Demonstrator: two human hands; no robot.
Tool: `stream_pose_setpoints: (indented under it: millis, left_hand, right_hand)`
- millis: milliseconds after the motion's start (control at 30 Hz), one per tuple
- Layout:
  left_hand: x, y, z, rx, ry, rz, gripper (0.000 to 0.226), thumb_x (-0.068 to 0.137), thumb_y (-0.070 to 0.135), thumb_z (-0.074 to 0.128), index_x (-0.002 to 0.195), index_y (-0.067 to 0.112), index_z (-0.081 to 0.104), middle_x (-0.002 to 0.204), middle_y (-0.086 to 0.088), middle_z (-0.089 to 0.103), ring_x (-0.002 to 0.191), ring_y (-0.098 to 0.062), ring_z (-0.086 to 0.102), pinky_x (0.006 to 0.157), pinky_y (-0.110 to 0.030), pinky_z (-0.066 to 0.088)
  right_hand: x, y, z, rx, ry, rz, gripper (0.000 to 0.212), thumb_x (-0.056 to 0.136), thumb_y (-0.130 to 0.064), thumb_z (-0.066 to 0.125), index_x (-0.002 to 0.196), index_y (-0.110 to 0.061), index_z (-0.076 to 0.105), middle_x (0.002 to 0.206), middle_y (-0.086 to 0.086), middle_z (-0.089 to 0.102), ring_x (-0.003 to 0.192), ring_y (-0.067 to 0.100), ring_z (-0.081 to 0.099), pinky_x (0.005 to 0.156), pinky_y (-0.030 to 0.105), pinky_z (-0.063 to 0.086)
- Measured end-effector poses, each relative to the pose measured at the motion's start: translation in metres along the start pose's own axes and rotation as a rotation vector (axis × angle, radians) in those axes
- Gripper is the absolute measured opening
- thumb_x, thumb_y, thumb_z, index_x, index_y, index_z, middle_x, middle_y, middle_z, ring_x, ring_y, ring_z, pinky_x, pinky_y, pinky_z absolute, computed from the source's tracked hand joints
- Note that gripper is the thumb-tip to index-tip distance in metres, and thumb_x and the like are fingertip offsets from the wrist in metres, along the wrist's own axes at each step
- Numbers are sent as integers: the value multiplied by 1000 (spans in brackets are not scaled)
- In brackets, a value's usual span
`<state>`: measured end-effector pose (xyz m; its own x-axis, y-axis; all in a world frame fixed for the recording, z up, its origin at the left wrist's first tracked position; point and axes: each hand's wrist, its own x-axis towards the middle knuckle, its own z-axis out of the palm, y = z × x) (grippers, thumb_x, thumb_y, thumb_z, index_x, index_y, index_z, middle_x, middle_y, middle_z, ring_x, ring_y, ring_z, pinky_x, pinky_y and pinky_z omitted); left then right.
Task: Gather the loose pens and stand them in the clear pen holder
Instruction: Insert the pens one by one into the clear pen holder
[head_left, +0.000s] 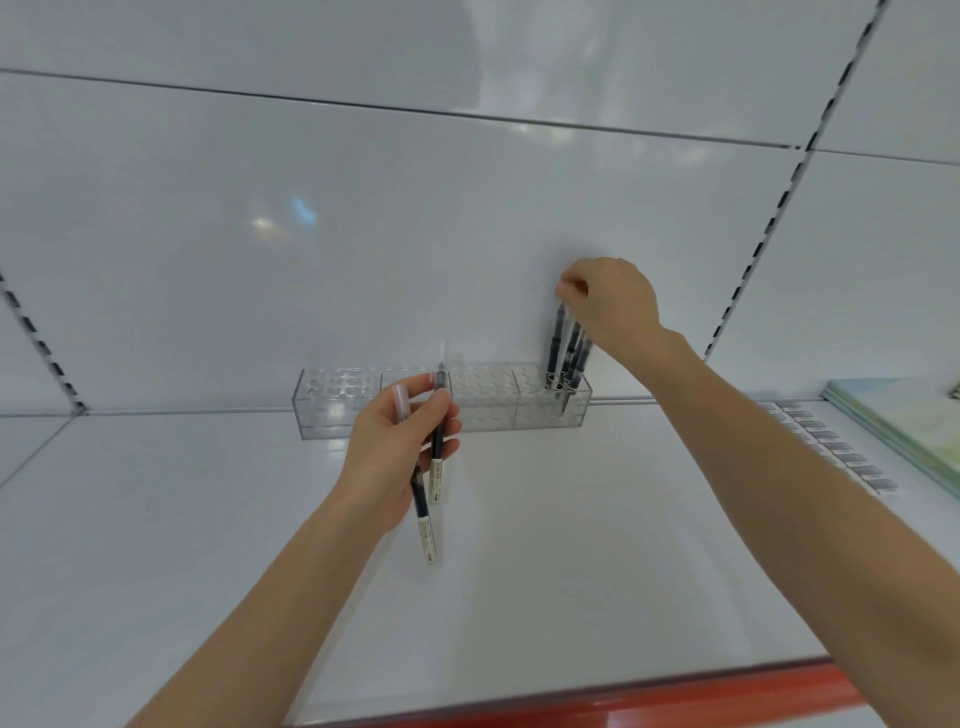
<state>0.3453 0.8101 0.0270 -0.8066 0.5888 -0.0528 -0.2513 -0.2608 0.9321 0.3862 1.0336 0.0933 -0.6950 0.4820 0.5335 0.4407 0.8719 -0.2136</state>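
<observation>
At the near edge, a red front strip (649, 688) is seen along the white shelf (571, 545). Two bare forearms are stretched out over the shelf.

Nearer to the camera, two loose pens (438, 467) are held in the left hand (387, 460). The fingers are curled round the barrels, with the thumb pressed against them from the left. The pens are held nearly upright, clear of the shelf, one lower than the other. Each has a dark barrel and a pale printed label at its lower end; the printing is too small to be read. One clear cap (401, 401) is seen above the thumb.

Farther back, one clear pen holder (337, 402) is set at the rear of the shelf, just in front of the white back panel (363, 234). It is divided into four sections, each with rows of round holes. The three left sections hold nothing. In the right-most section the standing pens (574, 353) are gathered, leaning slightly; about four can be counted, though they overlap. The top of the left-most standing pen (555, 348) is pinched between the thumb and fingers of the right hand (615, 306), and the other fingers are curled in.

To the far right, a row of small printed tags (831, 452) lies on the shelf, its writing blurred, beside a stack of pale green sheets (906, 423). Two slotted uprights (774, 221) are seen in the back panel.
</observation>
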Motion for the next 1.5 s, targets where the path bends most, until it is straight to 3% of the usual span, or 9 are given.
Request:
stream_pose_setpoints:
  millis: [200,600,1267,1500]
  left_hand:
    - [0,-1,0,13,-3,8,10,89,8,56,93,16,60,74,-6,61,59,-11,62,60,-23,53]
    - [0,-2,-2,3,-4,2,10,88,8,56,95,16,60,74,-6,62,60,-11,63,59,-22,55]
    - [2,-6,-3,37,-1,-14,13,89,8,56,102,11,59,73,-4,61,60,-11,62,60,-23,54]
    - [1,-6,-2,40,15,-25,9,90,8,56,94,15,60,71,-4,61,57,-10,61,64,-26,51]
  right_hand:
    - [1,-2,-10,38,-45,31,21,90,-14,50,105,-3,60,103,14,66,97,33,57,84,40,45]
    - [4,4,-12,97,-45,-7,16,85,-8,54,91,-2,67,96,13,69,93,31,59,82,40,48]
    - [8,6,-13,110,-51,-3,16,85,-9,55,93,-4,68,100,12,69,94,27,61,85,32,46]
    - [3,4,-6,117,-9,-65,17,85,-7,53,92,-3,67,94,14,70,89,30,62,84,40,48]
